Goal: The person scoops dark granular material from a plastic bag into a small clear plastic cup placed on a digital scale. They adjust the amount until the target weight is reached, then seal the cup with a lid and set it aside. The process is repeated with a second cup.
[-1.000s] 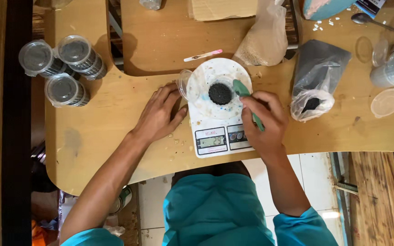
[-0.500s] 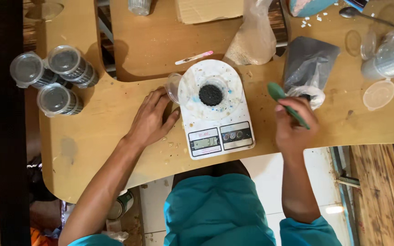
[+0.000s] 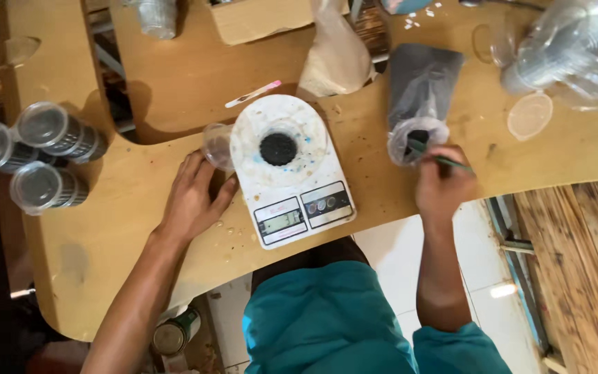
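One scoop at a time seems wise: the right hand [image 3: 443,185] grips a green spoon [image 3: 432,155] in the dark powder bag [image 3: 418,104]; the left hand [image 3: 194,201] lies flat, open, beside the white scale [image 3: 292,181].

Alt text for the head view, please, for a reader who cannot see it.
Seen from above, the right hand dips a green spoon into an open bag of dark powder, while the left hand rests on the wooden table beside a white scale holding a cup of dark powder.
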